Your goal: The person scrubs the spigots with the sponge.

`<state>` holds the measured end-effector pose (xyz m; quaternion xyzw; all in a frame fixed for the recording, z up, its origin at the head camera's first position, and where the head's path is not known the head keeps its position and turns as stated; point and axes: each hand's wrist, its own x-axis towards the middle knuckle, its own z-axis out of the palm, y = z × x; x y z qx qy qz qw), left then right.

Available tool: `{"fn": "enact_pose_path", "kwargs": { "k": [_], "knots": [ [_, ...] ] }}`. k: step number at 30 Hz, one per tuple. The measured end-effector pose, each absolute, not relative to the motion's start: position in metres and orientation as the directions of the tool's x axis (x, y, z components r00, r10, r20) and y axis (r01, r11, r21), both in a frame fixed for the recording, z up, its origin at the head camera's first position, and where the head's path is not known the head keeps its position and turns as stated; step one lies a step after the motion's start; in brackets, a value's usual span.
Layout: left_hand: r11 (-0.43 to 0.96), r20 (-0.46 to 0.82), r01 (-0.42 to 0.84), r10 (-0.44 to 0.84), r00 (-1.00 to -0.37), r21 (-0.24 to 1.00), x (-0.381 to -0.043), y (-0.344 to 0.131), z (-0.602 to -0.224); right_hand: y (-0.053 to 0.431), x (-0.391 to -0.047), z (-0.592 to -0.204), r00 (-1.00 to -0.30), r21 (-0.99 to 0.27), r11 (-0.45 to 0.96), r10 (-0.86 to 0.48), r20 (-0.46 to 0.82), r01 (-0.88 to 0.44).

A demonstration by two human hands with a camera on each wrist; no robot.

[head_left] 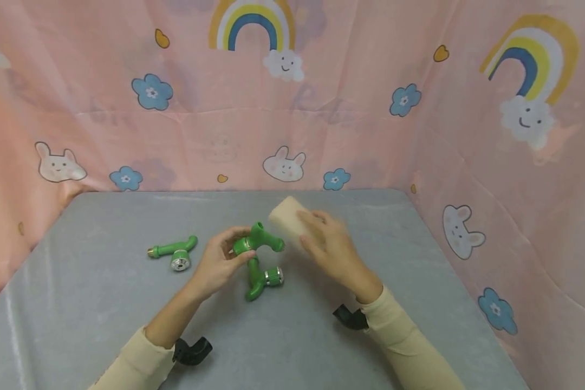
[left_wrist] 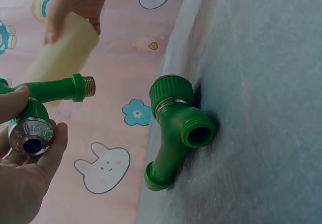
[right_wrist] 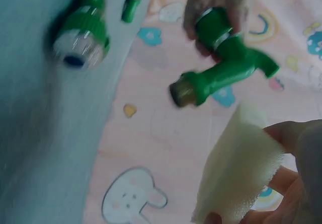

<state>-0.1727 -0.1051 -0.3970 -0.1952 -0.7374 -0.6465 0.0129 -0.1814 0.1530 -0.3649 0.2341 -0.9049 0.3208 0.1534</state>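
My left hand (head_left: 219, 261) grips a green tap (head_left: 268, 237) by its round knob, raised over the table. In the left wrist view the tap's threaded brass end (left_wrist: 89, 86) points right, and its silver knob cap (left_wrist: 31, 136) shows between the fingers. A cream sponge (head_left: 286, 215) is in my right hand (head_left: 335, 253), pinched between thumb and fingers. The right wrist view shows the sponge (right_wrist: 239, 166) close to the held tap (right_wrist: 226, 75), with a gap between them. Just below the held tap, a second green tap (head_left: 256, 279) lies on the table.
A third green tap (head_left: 175, 250) with a brass threaded end lies to the left of my left hand. The table (head_left: 292, 346) has a grey cloth cover. Pink patterned curtains (head_left: 214, 135) hang at its back and sides. Black curved pieces (head_left: 193, 352) protrude at both cuffs.
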Motion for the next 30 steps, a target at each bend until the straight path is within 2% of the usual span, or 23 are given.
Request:
{"fn": "enact_pose_path", "kwargs": {
  "k": [4, 14, 18, 21, 25, 30],
  "knots": [
    [0.047, 0.277, 0.302, 0.284, -0.918, 0.952, -0.170, -0.104, -0.396, 0.144, -0.173, -0.364, -0.827, -0.560, 0.610, -0.394, 0.401, -0.562],
    [-0.043, 0.314, 0.317, 0.302, -0.900, 0.948, -0.170, -0.112, -0.394, 0.150, -0.176, -0.369, -0.885, -0.489, 0.738, -0.383, 0.266, -0.466],
    [0.005, 0.265, 0.277, 0.276, -0.924, 0.961, -0.172, -0.114, -0.393, 0.152, -0.177, -0.367, -0.868, -0.504, 0.710, -0.358, 0.343, -0.492],
    [0.033, 0.223, 0.238, 0.245, -0.944, 0.971, -0.174, -0.113, -0.394, 0.147, -0.174, -0.366, -0.829, -0.494, 0.678, -0.351, 0.434, -0.545],
    [0.043, 0.181, 0.194, 0.207, -0.961, 0.980, -0.175, -0.110, -0.393, 0.135, -0.168, -0.368, -0.759, -0.389, 0.673, -0.424, 0.494, -0.629],
    [0.029, 0.113, 0.117, 0.113, -0.987, 0.993, -0.176, -0.111, -0.391, 0.128, -0.163, -0.373, -0.728, -0.298, 0.698, -0.464, 0.504, -0.651]
  ]
}}
